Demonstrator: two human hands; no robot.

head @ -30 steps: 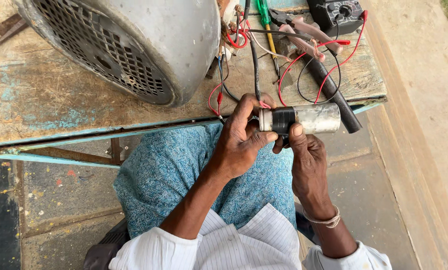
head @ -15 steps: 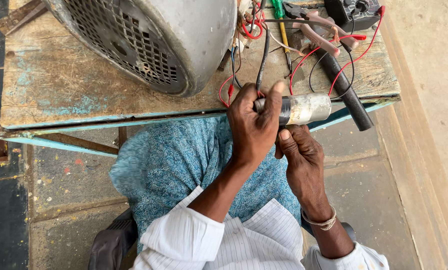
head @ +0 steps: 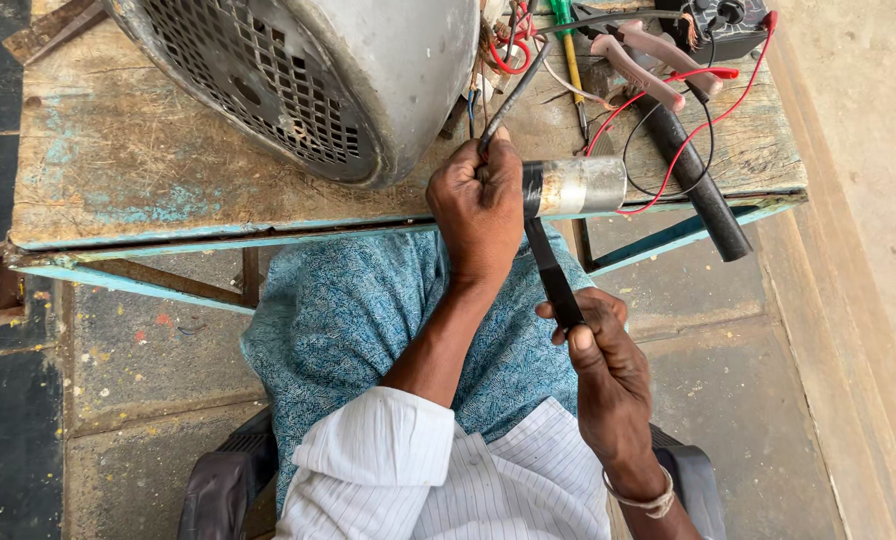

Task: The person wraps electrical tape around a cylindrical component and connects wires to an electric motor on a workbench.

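Head camera looks down on your lap, where your left hand (head: 480, 205) is closed around the near end of a silver cylinder (head: 575, 186) and the dark cable (head: 513, 98) that runs up from it. You hold the cylinder just over the front edge of the wooden counter (head: 148, 165). Your right hand (head: 600, 345) sits lower, above your blue-patterned lap, its fingers pinched shut on a strip of black tape (head: 551, 270) that stretches up to the black band on the cylinder. A large grey motor housing (head: 318, 70) lies on the counter to your left, with red wires (head: 708, 110), pliers (head: 648, 55) and a black rod (head: 698, 180) to your right.
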